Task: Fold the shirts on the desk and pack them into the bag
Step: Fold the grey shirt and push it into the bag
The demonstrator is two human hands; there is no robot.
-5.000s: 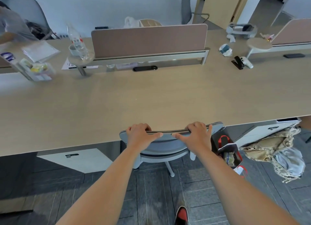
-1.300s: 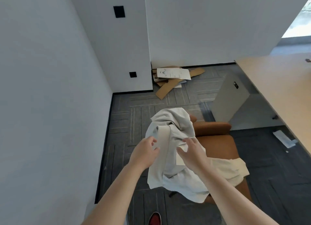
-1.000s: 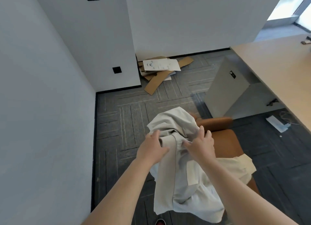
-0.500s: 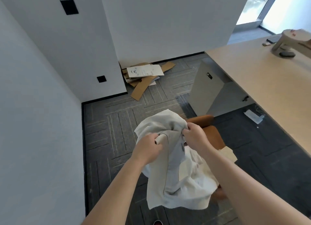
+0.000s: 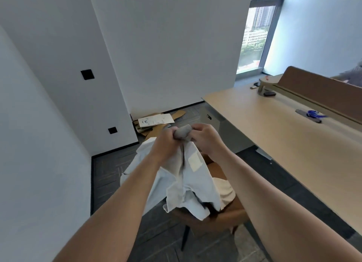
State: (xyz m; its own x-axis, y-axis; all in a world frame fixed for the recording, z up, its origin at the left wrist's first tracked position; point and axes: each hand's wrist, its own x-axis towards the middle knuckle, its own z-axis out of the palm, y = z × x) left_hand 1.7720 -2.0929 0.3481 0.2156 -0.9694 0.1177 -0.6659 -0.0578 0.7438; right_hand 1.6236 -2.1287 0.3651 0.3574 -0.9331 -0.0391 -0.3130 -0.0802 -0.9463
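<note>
Head view looks down along two bare arms that meet near the centre. The left hand point(image 5: 166, 142) and the right hand point(image 5: 205, 139) are side by side, almost touching. Each has its fingers curled around the bunched top of a white shirt point(image 5: 186, 179), so both grip the cloth. The shirt hangs from the hands toward 6 o'clock, over an orange-brown chair point(image 5: 219, 220); whether its lower folds touch the seat I cannot tell. A cream rectangular patch point(image 5: 194, 161) shows on the shirt just below the right hand, and no writing can be read on it. A second cream cloth point(image 5: 225, 190) lies on the seat at 4 o'clock from the shirt.

At 12 o'clock from the hands, flat cardboard point(image 5: 156, 129) lies on the floor against the wall. On it is a white printed sheet point(image 5: 155, 120) with a small blue mark and print too small to read. A black square plate point(image 5: 87, 77) sits on the wall at 10 o'clock.

At 3 o'clock is a long wooden desk point(image 5: 274, 140). Its near edge runs diagonally from 1 o'clock to 5 o'clock, close to the right forearm. A brown divider panel point(image 5: 321, 91) stands along its far side. Dark carpet floor point(image 5: 109, 175) lies free between the chair and the white wall at 9 o'clock, and only a narrow strip separates chair and desk.
</note>
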